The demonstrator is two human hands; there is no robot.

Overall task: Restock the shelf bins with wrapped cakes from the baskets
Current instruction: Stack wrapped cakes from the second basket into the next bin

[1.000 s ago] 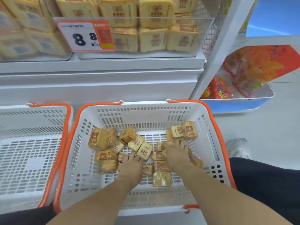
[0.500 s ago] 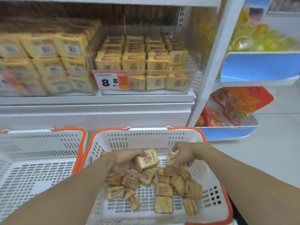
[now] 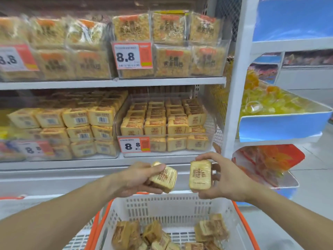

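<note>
My left hand (image 3: 137, 179) grips wrapped yellow cakes (image 3: 164, 177), at least two stacked, in front of the lower shelf. My right hand (image 3: 227, 179) holds another wrapped cake (image 3: 200, 175) upright, label facing me. Both hands hover above the white basket with the orange rim (image 3: 239, 219), where several wrapped cakes (image 3: 153, 235) lie loose. Just beyond the hands stands a clear shelf bin (image 3: 165, 143) with an 8.8 price tag, filled with rows of the same cakes.
A second clear bin (image 3: 75, 127) of similar cakes sits to the left on the same shelf. Larger packs fill the upper shelf (image 3: 167, 44). A white upright post (image 3: 236, 87) borders the right side, with blue trays of yellow sweets (image 3: 281, 123) beyond. Another white basket (image 3: 79, 239) lies at lower left.
Both hands have risen out of the basket with cakes in them and now sit near the lower shelf bin. The view has tilted up, showing the upper shelf.
</note>
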